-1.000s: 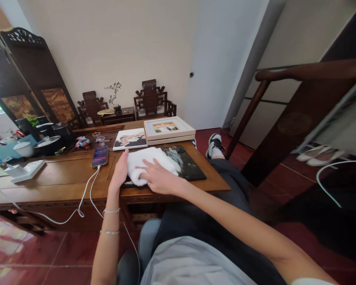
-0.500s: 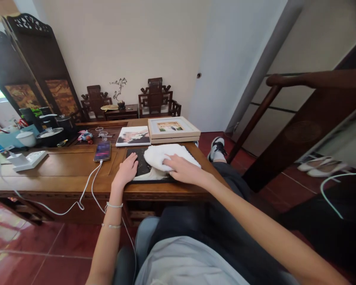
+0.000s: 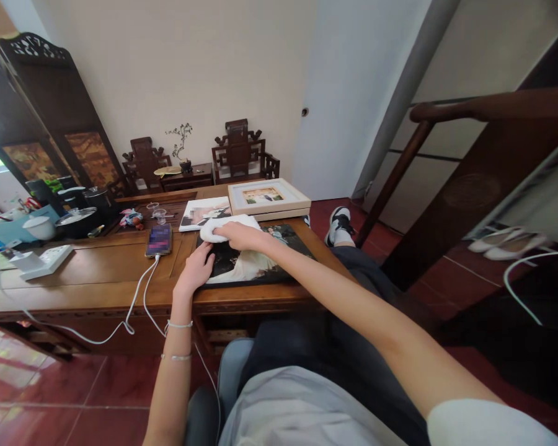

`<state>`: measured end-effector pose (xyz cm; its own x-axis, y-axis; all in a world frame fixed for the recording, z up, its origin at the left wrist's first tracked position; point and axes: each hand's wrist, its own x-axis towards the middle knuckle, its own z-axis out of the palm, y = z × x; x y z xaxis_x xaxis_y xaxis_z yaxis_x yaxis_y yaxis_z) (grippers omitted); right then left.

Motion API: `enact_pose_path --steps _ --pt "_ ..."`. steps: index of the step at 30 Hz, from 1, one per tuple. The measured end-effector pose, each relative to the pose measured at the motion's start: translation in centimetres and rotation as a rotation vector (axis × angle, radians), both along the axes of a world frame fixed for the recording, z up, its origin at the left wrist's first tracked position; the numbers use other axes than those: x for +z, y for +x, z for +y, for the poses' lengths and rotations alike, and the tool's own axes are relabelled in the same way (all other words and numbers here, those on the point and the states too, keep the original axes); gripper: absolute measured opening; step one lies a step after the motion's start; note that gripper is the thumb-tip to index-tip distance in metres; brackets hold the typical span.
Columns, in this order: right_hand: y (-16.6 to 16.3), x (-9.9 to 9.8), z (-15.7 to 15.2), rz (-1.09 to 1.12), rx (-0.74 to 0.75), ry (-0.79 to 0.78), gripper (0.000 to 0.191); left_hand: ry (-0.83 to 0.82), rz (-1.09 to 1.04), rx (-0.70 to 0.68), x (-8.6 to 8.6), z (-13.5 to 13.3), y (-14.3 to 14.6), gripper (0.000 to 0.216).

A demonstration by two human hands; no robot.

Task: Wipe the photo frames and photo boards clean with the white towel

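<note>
A dark photo panel [image 3: 242, 270], printed with a pale dress, lies flat on the wooden desk [image 3: 116, 279] in front of me. My right hand [image 3: 240, 236] grips a white cloth [image 3: 212, 229], which rests on the panel's far left part. The cloth hides that corner of the picture. My left hand [image 3: 196, 267] lies on the panel's left edge with its fingers stretched out, holding nothing. Beyond the panel are a smaller photo print [image 3: 203, 214] and a light wooden picture frame [image 3: 268, 197], stacked on another one.
Left of my hands lies a phone [image 3: 159, 240] with a white charging cable [image 3: 137, 294]. A white power strip [image 3: 51, 262], a lidded pot [image 3: 77, 220] and a white cup [image 3: 39, 224] stand farther left. A wooden chair [image 3: 395, 192] is at my right.
My right hand has moved the cloth left and away from me across the panel, uncovering its right side. My left hand stays at the left edge.
</note>
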<state>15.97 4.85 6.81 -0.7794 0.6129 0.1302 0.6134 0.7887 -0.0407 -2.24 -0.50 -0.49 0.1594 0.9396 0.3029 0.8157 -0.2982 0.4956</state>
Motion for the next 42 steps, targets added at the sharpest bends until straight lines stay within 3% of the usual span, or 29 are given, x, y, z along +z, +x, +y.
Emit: enact_pose_path --steps 8,12,17,19,22,29,33,37,42 --pt "11.3 -1.6 -0.9 -0.07 -0.248 0.035 0.057 -0.04 0.012 0.044 -0.2 -0.2 0.0 0.045" --pt "13.1 -2.7 -4.1 -0.08 -0.339 0.043 0.057 -0.044 0.02 0.046 -0.2 -0.1 0.0 0.046" --pt "13.0 -3.5 -11.5 -0.019 -0.193 -0.002 0.059 -0.032 0.014 0.049 -0.3 -0.1 0.0 0.045" --pt "13.4 -3.5 -13.1 0.038 -0.115 -0.037 0.059 -0.033 0.015 0.046 -0.3 -0.1 0.0 0.046" --pt "13.9 -3.2 -12.3 0.082 -0.097 -0.068 0.054 -0.04 0.025 0.043 -0.2 -0.2 0.0 0.046" --pt "14.1 -1.9 -1.3 0.043 -0.221 0.0 0.056 -0.057 0.04 0.026 0.3 -0.3 0.0 0.047" --pt "13.8 -1.8 1.9 0.086 -0.306 0.024 0.056 -0.025 0.031 0.026 0.2 0.0 -0.2 0.045" --pt "13.8 -2.8 -0.6 0.08 -0.284 0.03 0.057 0.013 0.022 0.02 0.0 0.3 -0.4 0.044" --pt "15.8 -4.9 -8.8 0.118 -0.233 -0.014 0.056 0.01 0.036 0.032 -0.2 0.3 -0.2 0.045"
